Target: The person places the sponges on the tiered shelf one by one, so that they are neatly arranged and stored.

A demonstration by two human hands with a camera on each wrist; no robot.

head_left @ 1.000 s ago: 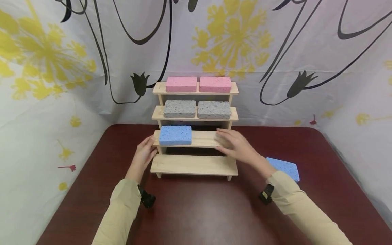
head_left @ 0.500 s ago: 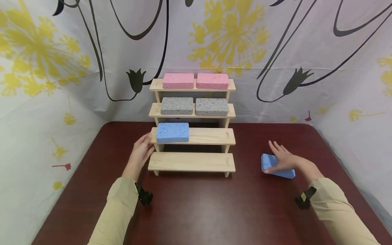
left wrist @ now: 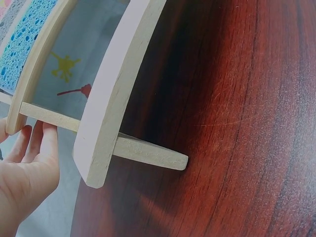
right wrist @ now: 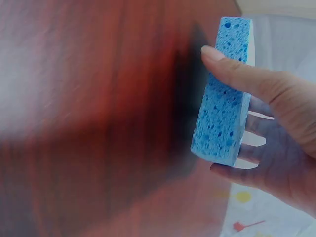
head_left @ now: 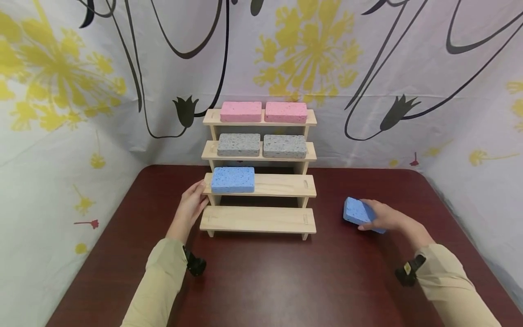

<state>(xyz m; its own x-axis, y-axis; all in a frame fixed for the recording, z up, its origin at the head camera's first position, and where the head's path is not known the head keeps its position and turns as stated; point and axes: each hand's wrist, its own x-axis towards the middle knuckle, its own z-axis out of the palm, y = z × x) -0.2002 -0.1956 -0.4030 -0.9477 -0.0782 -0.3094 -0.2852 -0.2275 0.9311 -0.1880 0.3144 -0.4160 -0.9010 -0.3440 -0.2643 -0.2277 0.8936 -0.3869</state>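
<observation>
My right hand (head_left: pixel 382 215) grips a blue sponge (right wrist: pixel 219 113) over the right part of the table, thumb on its near long side and fingers on the far side. My left hand (head_left: pixel 190 204) holds the left end of the third shelf down on a wooden stepped rack (head_left: pixel 257 219); in the left wrist view its fingers (left wrist: pixel 37 140) reach under that board. Another blue sponge (head_left: pixel 233 180) lies on the left half of this shelf, and the right half is bare. The lowest shelf bears nothing.
Two grey sponges (head_left: pixel 239 145) sit on the second shelf and two pink sponges (head_left: pixel 241 111) on the top one. The dark red table (head_left: pixel 261 281) reaches back to a flower-patterned cloth (head_left: pixel 286 59) behind the rack.
My right hand has gone from the rack's right end out to the loose blue sponge, taken hold of it and lifted it. The left hand stays on the rack.
</observation>
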